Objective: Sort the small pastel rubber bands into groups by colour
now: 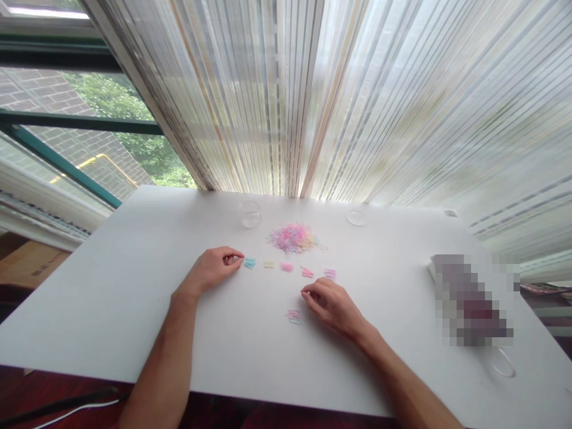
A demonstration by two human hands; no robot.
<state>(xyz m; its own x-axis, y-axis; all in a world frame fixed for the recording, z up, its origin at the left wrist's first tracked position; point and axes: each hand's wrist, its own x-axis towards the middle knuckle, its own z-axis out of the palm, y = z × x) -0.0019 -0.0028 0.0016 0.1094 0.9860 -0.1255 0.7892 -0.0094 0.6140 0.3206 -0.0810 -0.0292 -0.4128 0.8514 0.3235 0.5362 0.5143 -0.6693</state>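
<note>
My left hand [213, 268] rests on the white table [232, 351], thumb and fingertips pinched together at the edge of a small blue cluster of rubber bands [249, 263]. Whatever is between those fingertips is too small to make out. To the right lie yellow bands [269, 264], pink bands [286, 267], coral-pink bands [307, 272] and purple bands [329, 273] in a row. My right hand [333, 302] is closed in a pinch just below the coral-pink and purple bands. Left of its fingertips lie a few loose pink and teal bands [294, 316]. Its fingertips' contents are unclear.
Beyond the row lies a mixed pastel heap of bands [292, 238]. Behind it stand a clear round container [250, 214] and a clear round lid [356, 218]. A pixelated object [469, 301] with a white loop [503, 362] lies at right. Striped curtains [295, 101] hang along the far edge.
</note>
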